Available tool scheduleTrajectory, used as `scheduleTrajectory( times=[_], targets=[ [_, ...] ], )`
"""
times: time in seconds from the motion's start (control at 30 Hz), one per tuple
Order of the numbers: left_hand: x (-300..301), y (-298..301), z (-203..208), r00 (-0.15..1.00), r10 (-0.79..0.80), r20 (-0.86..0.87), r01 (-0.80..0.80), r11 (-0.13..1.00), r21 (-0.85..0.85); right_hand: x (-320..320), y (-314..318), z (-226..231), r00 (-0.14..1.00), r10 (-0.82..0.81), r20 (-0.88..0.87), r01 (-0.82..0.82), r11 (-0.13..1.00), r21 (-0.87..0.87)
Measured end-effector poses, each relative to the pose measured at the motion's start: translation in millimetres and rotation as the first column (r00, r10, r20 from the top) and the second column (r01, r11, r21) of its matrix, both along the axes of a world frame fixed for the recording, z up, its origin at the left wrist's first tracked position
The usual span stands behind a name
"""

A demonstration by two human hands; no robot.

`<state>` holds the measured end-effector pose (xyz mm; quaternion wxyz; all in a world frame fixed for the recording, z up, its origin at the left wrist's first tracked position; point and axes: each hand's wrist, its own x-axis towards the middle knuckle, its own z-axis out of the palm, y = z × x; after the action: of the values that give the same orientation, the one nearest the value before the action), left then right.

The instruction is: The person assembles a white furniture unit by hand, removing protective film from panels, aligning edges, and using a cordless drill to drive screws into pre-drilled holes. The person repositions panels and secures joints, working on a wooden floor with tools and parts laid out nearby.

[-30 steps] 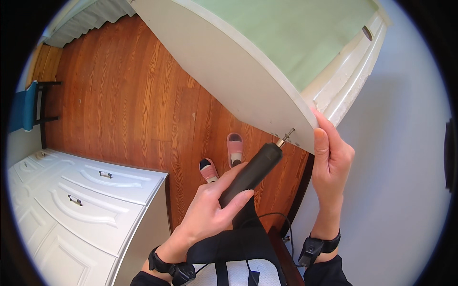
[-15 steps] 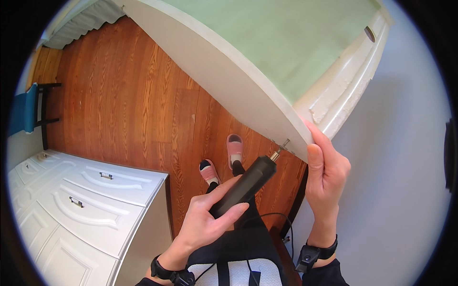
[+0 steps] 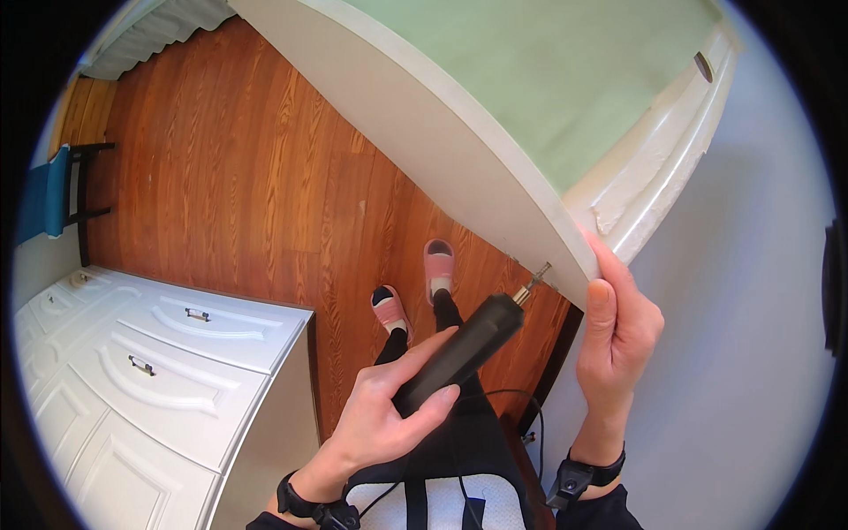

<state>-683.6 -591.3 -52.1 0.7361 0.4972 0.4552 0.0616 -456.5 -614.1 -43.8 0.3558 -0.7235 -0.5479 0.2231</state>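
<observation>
My left hand (image 3: 389, 402) is closed around a black cordless screwdriver (image 3: 464, 353), tilted with its tip up and to the right. Its silver bit (image 3: 524, 294) ends at a small metal screw (image 3: 543, 269), close against the lower face of a white furniture panel (image 3: 459, 168). Whether the screw is in the panel I cannot tell. My right hand (image 3: 618, 331) pinches the panel's near corner, thumb on the near side and fingers partly hidden behind it. Beyond the panel lies a pale green surface (image 3: 521, 79), bordered on the right by a cream moulded rail (image 3: 649, 168).
A white cabinet (image 3: 168, 371) with dark handles stands at the left. A blue chair (image 3: 44, 194) is at the far left on the wooden floor (image 3: 212, 168). A pale wall (image 3: 751, 291) rises at the right. A black cable (image 3: 541, 424) hangs near my right wrist.
Both hands, the screwdriver and the panel's corner appear slightly farther right and lower in view. The grips are unchanged.
</observation>
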Motion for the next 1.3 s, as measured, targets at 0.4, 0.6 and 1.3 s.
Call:
scheduleTrajectory(
  times=[0.4,0.6,1.3],
  targets=[
    [-13,-3,3,1.0,0.019,0.002,-0.018,0.991,-0.135,-13,-2,5,0.998,0.008,0.06,-0.009,1.0,0.019],
    [-18,-5,1,1.0,0.021,0.019,-0.02,0.997,-0.07,-18,-4,8,0.998,-0.002,0.067,0.001,1.0,0.003],
    [-47,-5,5,0.967,0.096,0.236,-0.003,0.931,-0.364,-36,-11,16,0.997,-0.033,0.071,0.036,0.999,-0.033]
  ],
)
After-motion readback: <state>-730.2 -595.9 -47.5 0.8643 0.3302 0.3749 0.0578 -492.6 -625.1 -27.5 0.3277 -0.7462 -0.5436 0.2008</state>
